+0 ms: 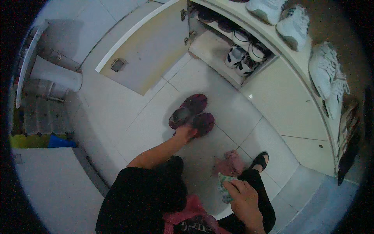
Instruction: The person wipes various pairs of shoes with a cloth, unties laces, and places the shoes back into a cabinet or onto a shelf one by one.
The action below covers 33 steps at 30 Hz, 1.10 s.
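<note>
On the floor tiles lies a pair of dark red slippers (201, 121), side by side. My left hand (187, 133) reaches down to the rear of the nearer slipper. Blur hides its fingertips, so whether it grips or only touches cannot be told. My right hand (245, 199) holds a crumpled cloth with a green and white pattern (225, 185), pinched by the fingers. Just beyond that cloth is a crumpled pink cloth (232, 163), apparently on the floor close to my sandalled foot (260, 161).
A low shoe cabinet has its door (149, 49) swung out over the floor. Inside stand white sneakers (241, 60) and darker shoes. White sneakers (324, 70) line the cabinet top. At left are a white curved stand (55, 71) and a grey crate-like object (43, 117).
</note>
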Each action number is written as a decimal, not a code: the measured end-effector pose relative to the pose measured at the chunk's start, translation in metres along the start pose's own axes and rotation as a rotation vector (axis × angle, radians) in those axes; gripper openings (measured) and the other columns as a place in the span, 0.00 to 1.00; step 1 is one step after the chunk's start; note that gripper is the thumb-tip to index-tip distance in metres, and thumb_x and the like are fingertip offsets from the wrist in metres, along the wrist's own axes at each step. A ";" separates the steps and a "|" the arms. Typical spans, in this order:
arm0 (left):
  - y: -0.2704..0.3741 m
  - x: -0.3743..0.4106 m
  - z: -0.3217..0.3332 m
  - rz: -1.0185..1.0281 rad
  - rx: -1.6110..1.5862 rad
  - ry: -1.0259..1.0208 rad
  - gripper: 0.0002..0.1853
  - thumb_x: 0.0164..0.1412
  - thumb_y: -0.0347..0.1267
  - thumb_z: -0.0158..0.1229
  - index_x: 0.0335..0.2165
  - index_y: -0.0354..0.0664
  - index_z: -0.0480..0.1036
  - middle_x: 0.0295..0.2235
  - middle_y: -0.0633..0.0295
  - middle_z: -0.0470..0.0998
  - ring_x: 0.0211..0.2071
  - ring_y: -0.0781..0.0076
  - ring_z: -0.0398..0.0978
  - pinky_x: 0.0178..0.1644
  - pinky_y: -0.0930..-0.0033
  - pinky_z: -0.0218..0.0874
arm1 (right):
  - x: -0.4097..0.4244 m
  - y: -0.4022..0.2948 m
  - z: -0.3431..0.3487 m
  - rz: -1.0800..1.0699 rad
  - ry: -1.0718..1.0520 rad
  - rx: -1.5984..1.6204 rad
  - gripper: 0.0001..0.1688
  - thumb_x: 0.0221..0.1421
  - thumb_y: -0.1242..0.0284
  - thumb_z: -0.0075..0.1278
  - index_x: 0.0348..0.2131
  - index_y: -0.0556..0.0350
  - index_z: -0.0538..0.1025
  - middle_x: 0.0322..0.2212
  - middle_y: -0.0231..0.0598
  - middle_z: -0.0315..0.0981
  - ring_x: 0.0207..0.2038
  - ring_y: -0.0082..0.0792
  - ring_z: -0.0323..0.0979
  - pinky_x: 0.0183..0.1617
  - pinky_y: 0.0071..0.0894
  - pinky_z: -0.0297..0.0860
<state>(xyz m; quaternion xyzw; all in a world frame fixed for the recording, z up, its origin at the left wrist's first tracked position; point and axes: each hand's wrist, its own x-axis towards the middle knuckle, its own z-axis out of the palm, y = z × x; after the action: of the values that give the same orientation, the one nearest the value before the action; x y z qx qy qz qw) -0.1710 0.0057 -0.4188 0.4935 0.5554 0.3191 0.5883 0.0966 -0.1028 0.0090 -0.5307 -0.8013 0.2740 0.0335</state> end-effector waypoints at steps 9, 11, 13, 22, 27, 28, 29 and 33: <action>0.144 -0.019 -0.011 0.013 0.466 0.101 0.13 0.51 0.25 0.50 0.38 0.33 0.65 0.37 0.43 0.69 0.38 0.42 0.70 0.41 0.56 0.63 | -0.019 0.009 0.014 -0.005 -0.040 -0.101 0.26 0.40 0.78 0.49 0.45 0.49 0.70 0.39 0.39 0.67 0.40 0.42 0.69 0.42 0.37 0.69; 0.149 -0.029 -0.021 0.188 0.693 0.281 0.15 0.49 0.24 0.50 0.39 0.33 0.64 0.36 0.44 0.69 0.39 0.44 0.69 0.42 0.55 0.63 | -0.018 0.008 0.013 -0.010 -0.036 -0.103 0.26 0.40 0.77 0.49 0.45 0.49 0.70 0.39 0.39 0.67 0.40 0.42 0.69 0.42 0.37 0.69; 0.144 -0.032 -0.031 0.272 0.821 0.367 0.17 0.47 0.23 0.50 0.39 0.33 0.64 0.35 0.46 0.68 0.39 0.46 0.68 0.44 0.55 0.62 | -0.018 0.008 0.015 -0.010 -0.056 -0.103 0.26 0.41 0.77 0.49 0.45 0.50 0.70 0.39 0.39 0.68 0.40 0.42 0.69 0.43 0.38 0.69; 0.099 0.013 -0.047 0.040 1.214 -0.084 0.19 0.45 0.25 0.53 0.41 0.37 0.67 0.35 0.49 0.74 0.39 0.53 0.73 0.40 0.57 0.65 | -0.004 -0.005 0.031 -0.059 -0.081 -0.101 0.28 0.37 0.83 0.50 0.43 0.50 0.72 0.38 0.37 0.68 0.41 0.40 0.69 0.42 0.35 0.68; 0.106 0.019 -0.056 -0.024 1.261 -0.219 0.16 0.48 0.29 0.53 0.39 0.38 0.71 0.32 0.50 0.77 0.37 0.55 0.75 0.39 0.57 0.67 | 0.003 -0.013 0.036 -0.029 -0.122 -0.104 0.27 0.37 0.82 0.50 0.42 0.51 0.72 0.38 0.37 0.69 0.41 0.40 0.69 0.42 0.35 0.68; 0.099 0.017 -0.058 -0.030 1.208 -0.192 0.17 0.48 0.33 0.54 0.39 0.38 0.71 0.32 0.50 0.77 0.37 0.54 0.75 0.39 0.57 0.66 | 0.005 -0.013 0.036 -0.027 -0.126 -0.099 0.26 0.37 0.82 0.50 0.42 0.51 0.72 0.38 0.37 0.69 0.42 0.40 0.69 0.42 0.35 0.68; 0.089 0.013 -0.059 -0.036 1.154 -0.167 0.19 0.48 0.36 0.54 0.40 0.38 0.71 0.32 0.50 0.77 0.37 0.54 0.75 0.40 0.57 0.66 | 0.007 -0.014 0.034 -0.033 -0.139 -0.103 0.26 0.37 0.82 0.50 0.42 0.51 0.72 0.38 0.37 0.69 0.42 0.40 0.68 0.43 0.34 0.68; 0.062 0.016 -0.071 -0.023 0.777 -0.122 0.29 0.47 0.48 0.57 0.42 0.38 0.69 0.34 0.50 0.76 0.37 0.53 0.75 0.41 0.56 0.66 | 0.013 -0.019 0.035 -0.065 -0.183 -0.101 0.27 0.37 0.82 0.50 0.43 0.52 0.71 0.38 0.37 0.69 0.41 0.40 0.69 0.42 0.34 0.68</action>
<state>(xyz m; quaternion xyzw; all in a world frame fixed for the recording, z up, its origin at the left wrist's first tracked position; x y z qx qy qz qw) -0.2260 0.0561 -0.3589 0.6913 0.6044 0.0482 0.3931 0.0635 -0.1114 -0.0149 -0.4784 -0.8306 0.2792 -0.0578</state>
